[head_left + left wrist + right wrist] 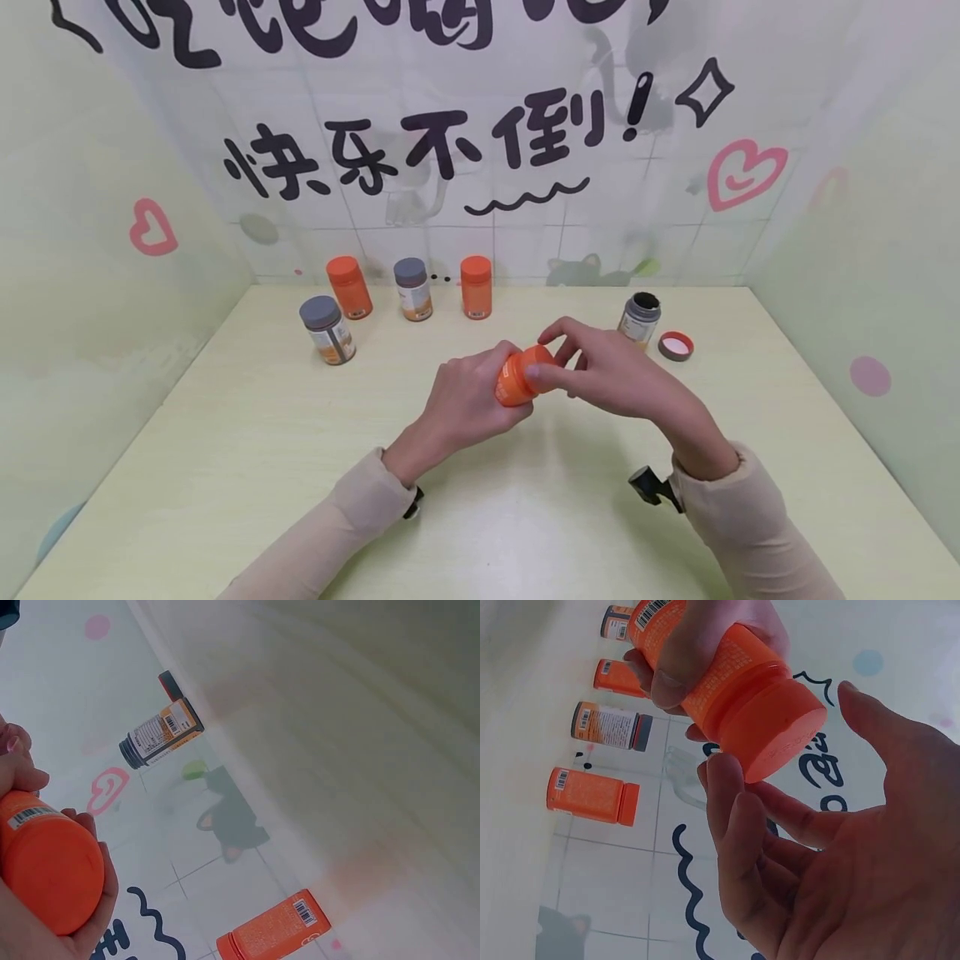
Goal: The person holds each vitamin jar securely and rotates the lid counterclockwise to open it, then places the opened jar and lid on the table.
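An orange bottle [512, 383] is gripped by my left hand [467, 398] above the middle of the table, tilted with its orange cap [769, 727] toward my right hand [626, 375]. The cap sits on the bottle. In the right wrist view, a fingertip of my right hand [840, 855] is right at the cap's edge, while the thumb stands a little apart on the other side. Its fingers are loosely bent and not closed round the cap. The left wrist view shows the bottle's round base [56, 874] within my left hand [105, 892].
Behind the right hand stands an uncapped grey-necked bottle [640, 321], its lid [676, 346] lying upturned beside it. Two capped orange bottles [476, 288] and two grey-capped bottles [327, 331] stand at the back left. A printed sheet [495, 242] forms the back wall.
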Available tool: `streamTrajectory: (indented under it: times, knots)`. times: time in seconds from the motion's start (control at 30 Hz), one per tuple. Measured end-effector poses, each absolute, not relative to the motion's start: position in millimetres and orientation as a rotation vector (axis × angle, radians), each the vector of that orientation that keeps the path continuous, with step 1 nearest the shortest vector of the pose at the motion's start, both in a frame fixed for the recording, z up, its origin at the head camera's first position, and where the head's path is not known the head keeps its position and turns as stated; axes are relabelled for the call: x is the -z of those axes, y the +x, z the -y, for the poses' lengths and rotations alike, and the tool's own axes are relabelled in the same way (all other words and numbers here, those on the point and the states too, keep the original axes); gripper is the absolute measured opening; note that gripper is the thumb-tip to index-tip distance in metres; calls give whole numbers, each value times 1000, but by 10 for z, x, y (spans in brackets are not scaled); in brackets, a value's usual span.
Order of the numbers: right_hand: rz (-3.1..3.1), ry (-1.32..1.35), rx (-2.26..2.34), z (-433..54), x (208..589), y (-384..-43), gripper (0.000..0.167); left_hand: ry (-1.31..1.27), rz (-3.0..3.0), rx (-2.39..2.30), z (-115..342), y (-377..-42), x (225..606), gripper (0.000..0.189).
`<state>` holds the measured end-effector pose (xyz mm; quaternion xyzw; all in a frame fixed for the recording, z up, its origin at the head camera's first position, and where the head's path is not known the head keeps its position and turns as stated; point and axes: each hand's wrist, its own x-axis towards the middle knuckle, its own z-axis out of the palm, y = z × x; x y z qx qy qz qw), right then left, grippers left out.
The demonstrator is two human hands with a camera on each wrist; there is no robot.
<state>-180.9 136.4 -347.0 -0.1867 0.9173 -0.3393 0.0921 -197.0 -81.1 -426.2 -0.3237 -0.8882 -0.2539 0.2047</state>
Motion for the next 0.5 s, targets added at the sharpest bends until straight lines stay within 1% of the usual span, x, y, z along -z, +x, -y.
streamTrajectory:
  times: [0.17, 0.27, 0.4, 0.5]
  knots:
    - [-2749, -514, 999, -1341, 3475, -1808, 46, -906, 2467, 717, 824, -1970, 4264, 44]
    - [-2742, -496, 1027, -1332, 3479, -1806, 41, -911, 2455, 719, 826, -1968, 4261, 43]
    - [-2723, -519, 1056, -1327, 3480, -1800, 37, -917, 2456, 717, 830, -1964, 4255, 42]
    - [-2724, -563, 1047, -1329, 3476, -1801, 38, -916, 2465, 712, 838, -1964, 4254, 42]
